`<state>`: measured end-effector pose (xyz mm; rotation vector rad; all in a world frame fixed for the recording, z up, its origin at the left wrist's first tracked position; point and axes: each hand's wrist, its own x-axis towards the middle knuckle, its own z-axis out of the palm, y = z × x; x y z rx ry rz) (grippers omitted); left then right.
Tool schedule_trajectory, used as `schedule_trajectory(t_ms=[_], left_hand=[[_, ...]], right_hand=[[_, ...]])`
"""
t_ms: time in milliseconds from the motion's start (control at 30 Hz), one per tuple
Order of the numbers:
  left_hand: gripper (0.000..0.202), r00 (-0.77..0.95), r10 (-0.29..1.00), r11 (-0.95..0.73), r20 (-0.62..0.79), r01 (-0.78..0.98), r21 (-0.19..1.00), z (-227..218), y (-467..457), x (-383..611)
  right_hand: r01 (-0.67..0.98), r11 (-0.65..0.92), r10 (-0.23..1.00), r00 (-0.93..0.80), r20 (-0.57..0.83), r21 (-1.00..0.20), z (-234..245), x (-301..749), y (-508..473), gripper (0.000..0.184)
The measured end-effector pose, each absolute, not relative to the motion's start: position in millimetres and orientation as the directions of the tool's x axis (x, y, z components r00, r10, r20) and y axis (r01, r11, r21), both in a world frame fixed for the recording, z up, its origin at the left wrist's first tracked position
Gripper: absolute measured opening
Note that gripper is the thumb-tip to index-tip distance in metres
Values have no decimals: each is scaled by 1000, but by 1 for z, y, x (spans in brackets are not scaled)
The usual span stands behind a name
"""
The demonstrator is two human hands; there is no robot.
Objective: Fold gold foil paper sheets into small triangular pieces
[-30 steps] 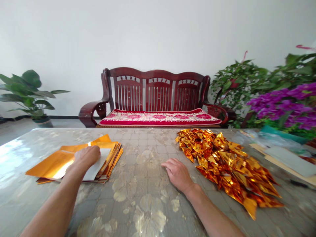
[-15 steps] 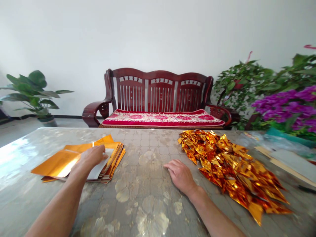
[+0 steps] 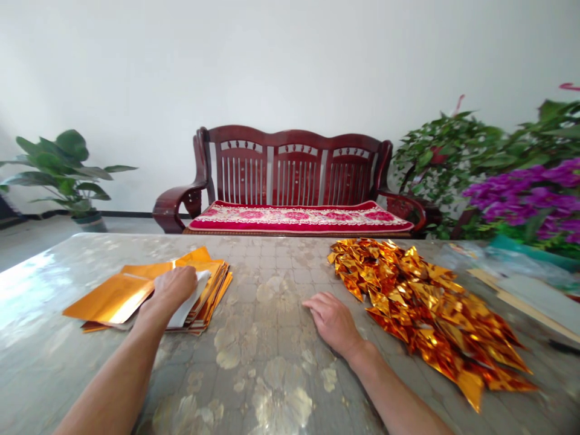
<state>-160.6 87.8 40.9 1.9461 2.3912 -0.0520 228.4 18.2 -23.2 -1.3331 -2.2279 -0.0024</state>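
Observation:
On the left of the table lies a stack of gold foil paper sheets (image 3: 109, 296), some with their white backs up. My left hand (image 3: 176, 289) is over the stack, fingers bent down at a white-backed sheet (image 3: 193, 302) whose edge tilts up beside them; the fingertips are partly hidden. My right hand (image 3: 333, 323) rests on the tabletop near the middle, its fingers loosely bent and the index finger reaching left, holding nothing. Just right of it spreads a heap of shiny folded gold foil pieces (image 3: 421, 308) with pointed ends.
The table (image 3: 254, 362) has a flowered, see-through cover. Clear plastic bags (image 3: 512, 266) and a flat pale board (image 3: 539, 302) lie at the right. Behind stands a dark red wooden bench (image 3: 294, 172). Potted plants (image 3: 67, 169) and purple flowers (image 3: 530, 193) flank it.
My left hand has shifted slightly right over the stack, and the white-backed sheet under it now looks more tilted. My right hand stays in place.

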Motion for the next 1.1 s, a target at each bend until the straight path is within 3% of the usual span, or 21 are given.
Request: schedule_trajectory(t_ms=[233, 333, 533, 733, 900, 1100], left_hand=[[27, -234, 972, 234, -14, 971, 46, 43, 83, -158], [26, -174, 984, 177, -45, 981, 80, 55, 77, -146], [17, 169, 986, -167, 6, 970, 176, 68, 53, -83], [17, 498, 865, -498, 63, 836, 230, 42, 28, -25], [18, 448, 880, -474, 157, 836, 275, 17, 25, -23], [20, 351, 916, -391, 195, 891, 230, 4, 19, -22]], right_hand=[[821, 508, 816, -363, 449, -260, -22, 227, 18, 30], [820, 509, 818, -365, 445, -262, -22, 228, 19, 30], [810, 513, 822, -368, 435, -284, -23, 229, 20, 29], [806, 498, 833, -342, 435, -319, -21, 229, 18, 35], [732, 589, 788, -425, 447, -342, -15, 223, 12, 50], [661, 708, 704, -629, 330, -250, -8, 208, 7, 46]])
